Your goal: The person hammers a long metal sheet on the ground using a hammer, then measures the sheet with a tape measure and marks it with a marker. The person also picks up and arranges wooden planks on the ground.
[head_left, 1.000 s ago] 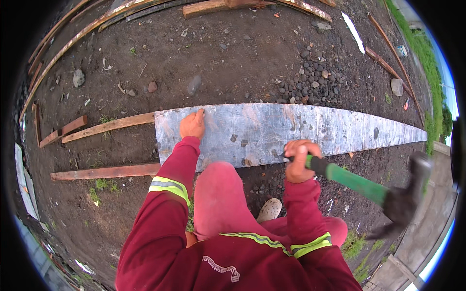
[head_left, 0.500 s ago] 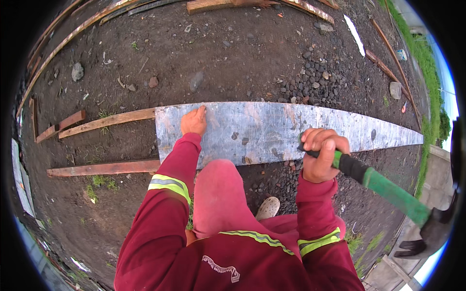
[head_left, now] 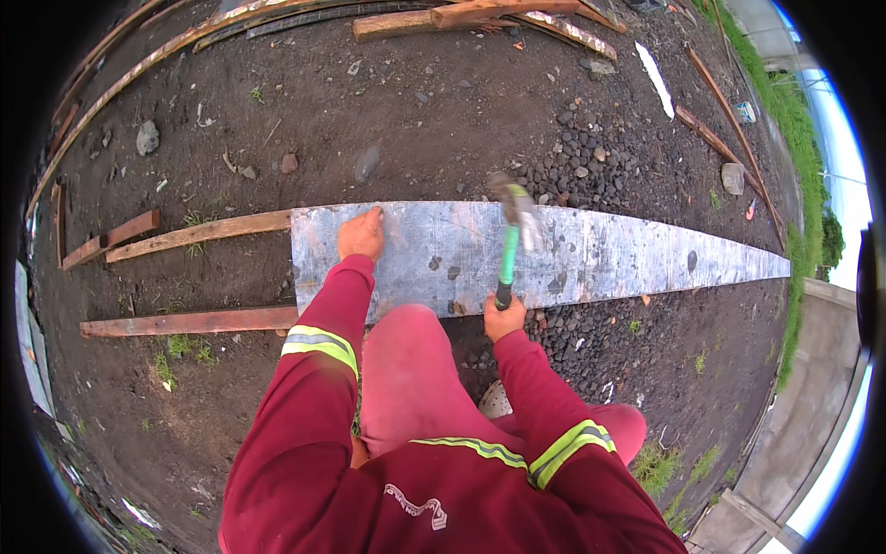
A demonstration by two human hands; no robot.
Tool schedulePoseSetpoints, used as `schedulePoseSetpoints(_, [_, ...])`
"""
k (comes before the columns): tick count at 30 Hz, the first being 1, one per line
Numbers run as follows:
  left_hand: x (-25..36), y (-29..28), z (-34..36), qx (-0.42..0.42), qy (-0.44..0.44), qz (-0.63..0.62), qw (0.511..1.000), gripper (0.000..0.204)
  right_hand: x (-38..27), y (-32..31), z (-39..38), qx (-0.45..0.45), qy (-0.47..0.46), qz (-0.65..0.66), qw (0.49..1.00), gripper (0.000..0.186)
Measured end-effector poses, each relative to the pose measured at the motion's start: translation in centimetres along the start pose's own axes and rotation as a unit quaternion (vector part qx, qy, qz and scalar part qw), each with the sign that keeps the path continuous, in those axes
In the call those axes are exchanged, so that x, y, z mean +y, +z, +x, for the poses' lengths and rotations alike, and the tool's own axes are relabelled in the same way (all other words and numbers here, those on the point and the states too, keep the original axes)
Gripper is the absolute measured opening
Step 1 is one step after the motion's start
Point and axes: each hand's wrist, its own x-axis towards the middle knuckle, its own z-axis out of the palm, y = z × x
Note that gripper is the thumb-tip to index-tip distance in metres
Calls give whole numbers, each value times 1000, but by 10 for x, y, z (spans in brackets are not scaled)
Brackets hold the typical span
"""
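Note:
A long grey metal sheet (head_left: 618,249) lies across wooden boards (head_left: 198,235) on the dirt. My left hand (head_left: 362,236) rests near the sheet's upper left edge with fingers closed; whatever may be between the fingertips is too small to make out. My right hand (head_left: 504,317), at the sheet's lower edge, grips a hammer (head_left: 509,249) with a green and black handle. The hammer's blurred head is over the upper part of the sheet, right of my left hand. My knee is just below the sheet, between my forearms.
Loose timber (head_left: 397,26) lies along the top and far left. Gravel (head_left: 586,152), a pale block (head_left: 733,177), a white strip (head_left: 655,78) and more boards (head_left: 715,138) lie beyond the sheet. Grass (head_left: 803,166) and a concrete surface (head_left: 803,369) are at the right.
My right hand has moved left, and the hammer has swung from the lower right up and left to over the sheet. My left hand stays near the same spot on the edge.

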Motion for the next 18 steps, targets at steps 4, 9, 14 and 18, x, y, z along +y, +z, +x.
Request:
schedulePoseSetpoints(4, [3, -8, 4, 0, -113, -135, 984, 26, 6, -5, 3, -37, 22, -178, 983, 21])
schedulePoseSetpoints(9, [-17, -50, -51, -135, -345, -461, 806, 30, 11, -14, 0, -43, 25, 32, 998, 34])
schedulePoseSetpoints(14, [-23, -94, -116, -166, -460, -529, 693, 38, -6, -16, 23, -123, 46, -265, 955, 31])
schedulePoseSetpoints(18, [-30, -115, -135, -152, -470, -414, 765, 35, -7, -21, 34, -126, 32, -183, 975, 32])
